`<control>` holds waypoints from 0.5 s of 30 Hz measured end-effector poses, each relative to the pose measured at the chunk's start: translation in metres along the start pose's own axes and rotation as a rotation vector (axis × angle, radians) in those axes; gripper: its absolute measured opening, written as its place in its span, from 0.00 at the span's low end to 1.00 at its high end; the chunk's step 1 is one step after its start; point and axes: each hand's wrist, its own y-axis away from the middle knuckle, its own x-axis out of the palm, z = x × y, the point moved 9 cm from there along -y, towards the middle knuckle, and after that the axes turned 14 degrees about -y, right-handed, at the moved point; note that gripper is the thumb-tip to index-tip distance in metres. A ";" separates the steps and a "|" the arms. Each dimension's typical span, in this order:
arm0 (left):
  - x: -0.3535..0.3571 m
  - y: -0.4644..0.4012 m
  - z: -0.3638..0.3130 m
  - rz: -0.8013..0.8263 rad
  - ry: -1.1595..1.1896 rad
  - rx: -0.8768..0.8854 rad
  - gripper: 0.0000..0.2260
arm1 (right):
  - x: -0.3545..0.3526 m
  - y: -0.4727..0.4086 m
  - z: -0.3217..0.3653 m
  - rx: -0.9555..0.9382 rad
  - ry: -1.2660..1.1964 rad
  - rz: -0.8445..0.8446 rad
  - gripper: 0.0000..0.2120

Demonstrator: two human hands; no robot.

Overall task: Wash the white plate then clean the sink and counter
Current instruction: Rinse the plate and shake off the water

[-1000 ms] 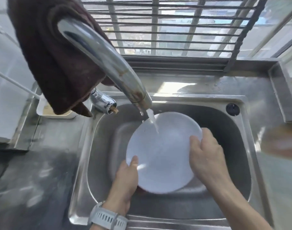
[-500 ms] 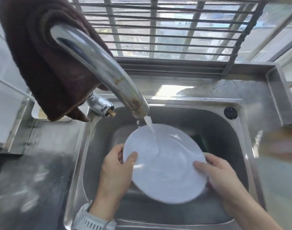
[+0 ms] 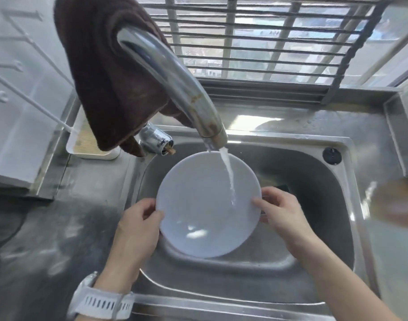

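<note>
The white plate [image 3: 203, 205] is held over the steel sink [image 3: 314, 181], tilted toward me. My left hand [image 3: 138, 230] grips its left rim with the thumb on the face. On the opposite rim my right hand [image 3: 284, 212] holds it the same way. A stream of water [image 3: 228, 172] runs from the chrome tap [image 3: 175, 82] onto the right part of the plate. Something dark lies in the sink behind the plate, mostly hidden. The steel counter [image 3: 47, 239] spreads out left of the sink.
A dark brown cloth [image 3: 105, 72] hangs over the tap. A white soap dish [image 3: 82, 142] sits at the counter's back left, beside a white rack [image 3: 13, 135]. The sink's overflow cap [image 3: 332, 155] is at its back right. A barred window [image 3: 267, 42] lies behind.
The plate has been turned and shifted under the water. My right hand slid from the upper right rim down to the right rim, and my left hand moved up to the left rim.
</note>
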 end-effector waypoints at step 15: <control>-0.011 0.059 -0.076 -0.341 -0.484 0.507 0.04 | -0.066 0.078 0.057 -0.386 0.438 -0.146 0.09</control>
